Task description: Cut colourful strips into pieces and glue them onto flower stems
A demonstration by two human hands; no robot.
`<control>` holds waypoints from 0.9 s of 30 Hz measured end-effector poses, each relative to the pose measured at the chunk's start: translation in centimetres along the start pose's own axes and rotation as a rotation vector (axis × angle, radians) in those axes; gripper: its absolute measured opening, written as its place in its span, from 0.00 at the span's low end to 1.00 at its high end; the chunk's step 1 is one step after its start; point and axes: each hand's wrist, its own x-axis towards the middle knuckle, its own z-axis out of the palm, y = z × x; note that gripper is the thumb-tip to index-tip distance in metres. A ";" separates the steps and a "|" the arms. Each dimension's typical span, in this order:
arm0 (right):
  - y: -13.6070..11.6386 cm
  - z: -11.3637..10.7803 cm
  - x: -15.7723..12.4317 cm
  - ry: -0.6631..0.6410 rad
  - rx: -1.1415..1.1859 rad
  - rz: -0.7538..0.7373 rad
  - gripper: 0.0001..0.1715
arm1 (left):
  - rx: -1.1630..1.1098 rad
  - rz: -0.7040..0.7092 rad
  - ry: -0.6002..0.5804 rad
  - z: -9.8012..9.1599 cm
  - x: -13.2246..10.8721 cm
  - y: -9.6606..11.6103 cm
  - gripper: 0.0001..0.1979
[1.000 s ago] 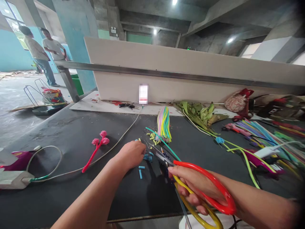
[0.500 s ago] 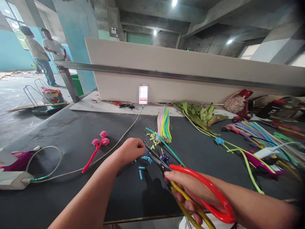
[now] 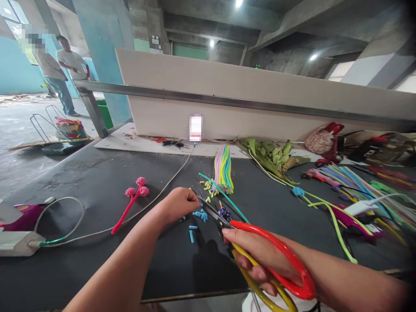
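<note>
In the head view, my right hand [image 3: 256, 255] is wrapped round a pair of scissors [image 3: 279, 242] with one red and one yellow handle. The blades point up and left, their tips at the fingers of my left hand [image 3: 182, 201]. Those fingers are pinched together; whatever is between them is hidden. Short blue pieces [image 3: 201, 215] lie on the dark table below the blades. Just beyond the scissors is a small dark blue glittery object [image 3: 225, 213]. A teal stem [image 3: 227, 199] lies slantwise behind it, near short yellow-green pieces [image 3: 207, 186].
A bundle of pastel stems [image 3: 223, 167] lies at the back middle, with green leaves [image 3: 276, 154] to its right. On the left are a pink flower stem [image 3: 130, 206] and a white cable [image 3: 156, 197]. More coloured stems [image 3: 357, 186] lie right. A pale panel [image 3: 260, 86] stands behind.
The scissor blades look closer together than before, and the handles have shifted slightly left. My left hand stays nearly in place, still pinched.
</note>
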 end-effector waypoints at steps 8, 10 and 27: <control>-0.2 0.5 -0.5 0.033 -0.109 0.013 0.21 | 0.044 -0.045 0.046 0.2 -0.3 1.0 0.10; 0.1 0.5 -0.1 0.038 -0.157 0.022 0.24 | 0.037 -0.027 0.058 0.2 -0.3 1.1 0.08; 0.9 -0.8 3.0 -0.148 0.106 0.157 0.13 | 0.326 0.147 0.073 0.8 0.1 0.1 0.09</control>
